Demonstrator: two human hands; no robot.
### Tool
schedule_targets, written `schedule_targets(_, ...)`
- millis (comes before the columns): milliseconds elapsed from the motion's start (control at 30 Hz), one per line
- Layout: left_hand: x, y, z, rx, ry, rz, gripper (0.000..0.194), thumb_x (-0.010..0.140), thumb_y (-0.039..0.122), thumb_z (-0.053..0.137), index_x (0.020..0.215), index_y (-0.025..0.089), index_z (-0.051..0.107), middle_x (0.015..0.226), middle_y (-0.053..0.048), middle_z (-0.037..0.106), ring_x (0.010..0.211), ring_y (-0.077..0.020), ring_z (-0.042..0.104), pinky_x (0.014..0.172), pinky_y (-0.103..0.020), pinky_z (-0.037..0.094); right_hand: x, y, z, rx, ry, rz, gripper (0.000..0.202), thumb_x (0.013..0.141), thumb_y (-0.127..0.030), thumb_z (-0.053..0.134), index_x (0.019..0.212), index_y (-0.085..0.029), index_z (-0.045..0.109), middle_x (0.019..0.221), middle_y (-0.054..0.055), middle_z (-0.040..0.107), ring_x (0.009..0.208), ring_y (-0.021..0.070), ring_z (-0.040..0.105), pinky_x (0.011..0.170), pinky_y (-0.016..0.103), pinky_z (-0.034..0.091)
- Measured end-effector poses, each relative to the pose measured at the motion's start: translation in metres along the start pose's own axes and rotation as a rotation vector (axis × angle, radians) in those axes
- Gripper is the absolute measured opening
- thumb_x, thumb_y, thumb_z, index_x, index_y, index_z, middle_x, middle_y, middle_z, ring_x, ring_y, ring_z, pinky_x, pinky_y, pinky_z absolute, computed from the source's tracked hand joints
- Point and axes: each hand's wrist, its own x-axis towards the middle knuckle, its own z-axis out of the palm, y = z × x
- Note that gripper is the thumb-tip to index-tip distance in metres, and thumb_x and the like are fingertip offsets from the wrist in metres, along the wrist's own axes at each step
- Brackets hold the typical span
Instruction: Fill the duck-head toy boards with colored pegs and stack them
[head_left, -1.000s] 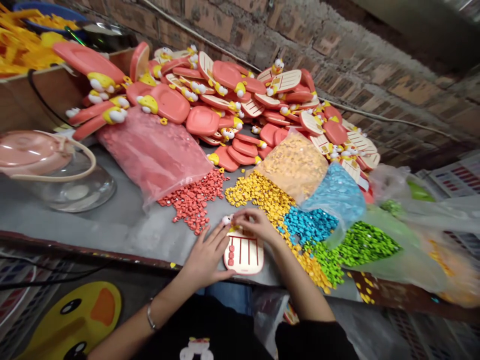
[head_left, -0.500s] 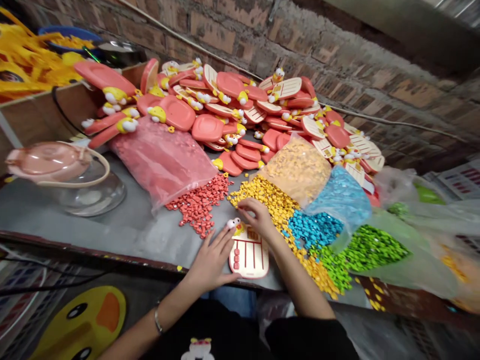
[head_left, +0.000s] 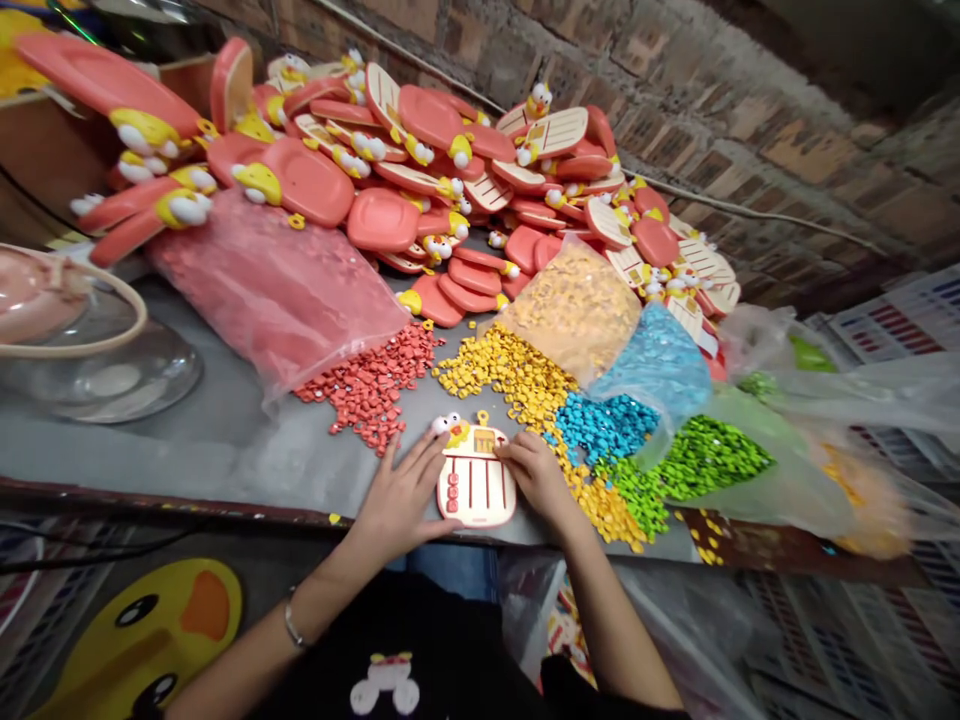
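Note:
A flat cream toy board (head_left: pixel 487 502) with a pink rim and a duck head lies at the table's front edge. It has dark grooves and several red pieces in a column on its left. My left hand (head_left: pixel 397 495) rests along its left side, fingers stretched toward the duck head, thumb apart near the bottom edge. At the upper right of the board, my right hand (head_left: pixel 538 478) has its fingertips pressed together on the surface; whatever they pinch is hidden. Loose red pieces (head_left: pixel 367 395) and yellow pieces (head_left: pixel 517 370) lie just beyond the hands.
Finished-looking pink toy boards (head_left: pixel 307 180) are heaped along the brick wall. Plastic bags of red (head_left: pixel 277 290), yellow (head_left: pixel 574 310) and blue pieces (head_left: pixel 660 350) lie ahead. Blue (head_left: pixel 607 425) and green pieces (head_left: pixel 712 460) spill rightward. A glass jug (head_left: pixel 127 365) stands left.
My right hand has come from above the board's top, beside the yellow pieces, down to its upper right side. My left hand stays by the board. The whole view has shifted.

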Motion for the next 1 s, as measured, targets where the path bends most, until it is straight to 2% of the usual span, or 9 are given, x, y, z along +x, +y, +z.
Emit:
schedule_targets(100, -0.001, -0.001, -0.001, -0.009, -0.025, 0.012, 0.087, 0.078, 0.060, 0.059, 0.144, 0.012, 0.029, 0.149, -0.016, 0.039, 0.142, -0.0289, 0.028, 0.118, -0.052, -0.001, -0.002, -0.008, 0.001, 0.135, -0.011, -0.011, 0.016, 0.092, -0.020, 0.053, 0.095, -0.022, 0.069, 0.083, 0.007, 0.063, 0.081, 0.0211, 0.057, 0.071, 0.033, 0.046)
schedule_targets(233, -0.002, -0.003, -0.001, -0.004, -0.048, 0.041, 0.090, 0.078, 0.059, 0.060, 0.146, 0.011, 0.026, 0.152, -0.016, 0.033, 0.144, -0.0289, 0.023, 0.118, -0.052, 0.002, 0.015, -0.027, 0.021, 0.257, 0.017, -0.038, 0.014, 0.091, -0.021, 0.057, 0.099, -0.024, 0.068, 0.091, 0.006, 0.070, 0.087, 0.0214, 0.062, 0.080, 0.037, 0.048)
schedule_targets(300, -0.002, -0.004, 0.000, 0.002, -0.046, 0.042, 0.089, 0.078, 0.060, 0.059, 0.145, 0.011, 0.028, 0.152, -0.016, 0.033, 0.144, -0.0290, 0.023, 0.118, -0.052, 0.003, 0.024, -0.036, 0.029, 0.303, -0.032, -0.066, 0.015, 0.091, -0.020, 0.057, 0.099, -0.024, 0.068, 0.093, 0.006, 0.071, 0.088, 0.0207, 0.063, 0.083, 0.037, 0.048)
schedule_targets(400, -0.003, -0.003, 0.000, 0.005, -0.037, 0.034, 0.087, 0.077, 0.063, 0.060, 0.142, 0.011, 0.033, 0.151, -0.017, 0.035, 0.143, -0.0291, 0.024, 0.118, -0.051, 0.006, 0.029, -0.038, 0.023, 0.433, -0.176, -0.059, 0.016, 0.089, -0.023, 0.060, 0.103, -0.023, 0.068, 0.095, 0.005, 0.072, 0.087, 0.0188, 0.065, 0.081, 0.033, 0.050)
schedule_targets(467, -0.003, -0.002, 0.000, 0.011, -0.031, 0.035, 0.085, 0.077, 0.062, 0.060, 0.140, 0.011, 0.035, 0.151, -0.017, 0.035, 0.143, -0.0293, 0.024, 0.118, -0.051, 0.010, 0.031, -0.028, 0.013, 0.502, -0.206, -0.007, 0.016, 0.088, -0.026, 0.062, 0.103, -0.022, 0.068, 0.095, 0.004, 0.072, 0.085, 0.0182, 0.066, 0.078, 0.032, 0.051)
schedule_targets(633, -0.003, 0.002, -0.002, 0.007, -0.022, 0.020, 0.072, 0.079, 0.059, 0.060, 0.132, 0.013, 0.046, 0.152, -0.015, 0.033, 0.144, -0.0303, 0.023, 0.116, -0.049, 0.019, 0.061, 0.008, 0.005, 0.285, 0.108, 0.085, 0.015, 0.090, -0.020, 0.056, 0.098, -0.021, 0.068, 0.093, 0.006, 0.067, 0.088, 0.0194, 0.062, 0.078, 0.033, 0.049)
schedule_targets(700, -0.003, 0.003, -0.003, -0.001, -0.022, 0.022, 0.069, 0.079, 0.058, 0.060, 0.130, 0.013, 0.049, 0.153, -0.015, 0.032, 0.144, -0.0304, 0.023, 0.115, -0.048, 0.021, 0.083, 0.016, 0.013, 0.152, 0.115, 0.066, 0.016, 0.087, -0.015, 0.057, 0.099, -0.020, 0.067, 0.098, 0.007, 0.063, 0.091, 0.0198, 0.059, 0.080, 0.032, 0.048)
schedule_targets(833, -0.004, 0.003, -0.002, 0.006, -0.025, 0.032, 0.068, 0.080, 0.055, 0.061, 0.131, 0.012, 0.048, 0.153, -0.017, 0.031, 0.144, -0.0305, 0.023, 0.114, -0.049, 0.023, 0.114, 0.018, 0.028, 0.000, 0.002, 0.055, 0.020, 0.087, -0.008, 0.051, 0.096, -0.018, 0.065, 0.096, 0.007, 0.060, 0.088, 0.0188, 0.057, 0.081, 0.030, 0.046)
schedule_targets(1000, -0.006, 0.004, -0.002, 0.038, 0.002, 0.072, 0.064, 0.081, 0.053, 0.059, 0.129, 0.013, 0.051, 0.151, -0.016, 0.034, 0.142, -0.0301, 0.026, 0.115, -0.048, 0.022, 0.094, 0.017, 0.005, 0.202, 0.108, 0.015, 0.014, 0.088, -0.013, 0.052, 0.087, -0.019, 0.064, 0.089, 0.006, 0.062, 0.086, 0.0194, 0.057, 0.079, 0.031, 0.046)
